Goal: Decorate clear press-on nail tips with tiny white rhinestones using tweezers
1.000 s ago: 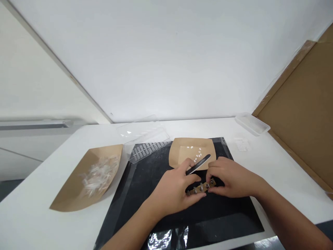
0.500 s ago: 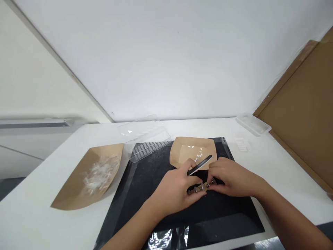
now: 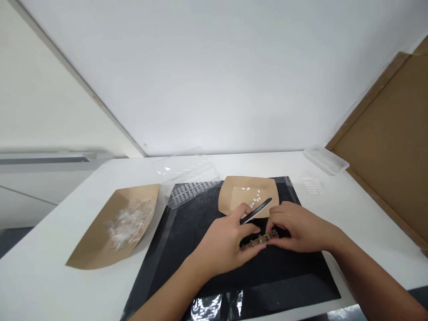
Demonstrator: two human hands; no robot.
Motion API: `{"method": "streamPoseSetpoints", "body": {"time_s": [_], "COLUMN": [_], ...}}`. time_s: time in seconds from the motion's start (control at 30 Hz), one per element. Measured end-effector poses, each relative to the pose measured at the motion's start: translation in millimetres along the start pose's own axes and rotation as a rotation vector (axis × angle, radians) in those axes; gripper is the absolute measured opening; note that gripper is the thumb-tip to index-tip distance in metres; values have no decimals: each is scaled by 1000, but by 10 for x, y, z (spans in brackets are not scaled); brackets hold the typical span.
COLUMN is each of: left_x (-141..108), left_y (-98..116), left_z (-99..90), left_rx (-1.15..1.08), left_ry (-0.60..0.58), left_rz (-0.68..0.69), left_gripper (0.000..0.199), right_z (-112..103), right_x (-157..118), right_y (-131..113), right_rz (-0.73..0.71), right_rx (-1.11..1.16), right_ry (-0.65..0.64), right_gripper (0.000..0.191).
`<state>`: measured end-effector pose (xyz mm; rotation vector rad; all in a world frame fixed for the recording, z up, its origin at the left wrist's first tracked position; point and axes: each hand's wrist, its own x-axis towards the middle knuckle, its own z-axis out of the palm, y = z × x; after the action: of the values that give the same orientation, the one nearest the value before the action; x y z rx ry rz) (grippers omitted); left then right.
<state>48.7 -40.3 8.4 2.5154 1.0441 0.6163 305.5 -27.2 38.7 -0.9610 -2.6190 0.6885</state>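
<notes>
My left hand is closed, with a dark nail file tucked slantwise between its fingers. Its thumb and forefinger also steady a narrow brown strip with several small upright pegs, low over the black mat. My right hand pinches at the right end of this strip, by one of the pegs. Whether a small clear piece sits between those fingertips cannot be made out. Just behind the hands, a brown paper tray holds several small white oval pieces.
At left stands a bigger paper tray with a heap of clear nail tips. A clear box of nail tips lies across the mat's far left corner. To the right are white sticker pieces, a translucent case and a cardboard panel.
My right fingertips have shifted very slightly at the strip's right end, showing a little more of its pegs. The left hand and the nail file are almost unmoved.
</notes>
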Motion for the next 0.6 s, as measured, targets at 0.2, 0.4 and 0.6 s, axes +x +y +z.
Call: {"method": "streamPoseSetpoints", "body": {"time_s": [0.2,0.4,0.6], "left_x": [34,22,41], "left_y": [-65,-154,-160], "left_z": [-50,1,-5], "left_rx": [24,43,102], "left_ry": [109,180,307], "left_rz": [10,-159,-9], "left_gripper": [36,38,25], "right_z": [-71,-31,93], "right_x": [-29,-9,32], "right_y": [38,99,210], "right_rz": [-4,16,109], "right_rx": [-32,-81,-57], "right_ry": [59,137,341], "right_gripper": [31,44,22]}}
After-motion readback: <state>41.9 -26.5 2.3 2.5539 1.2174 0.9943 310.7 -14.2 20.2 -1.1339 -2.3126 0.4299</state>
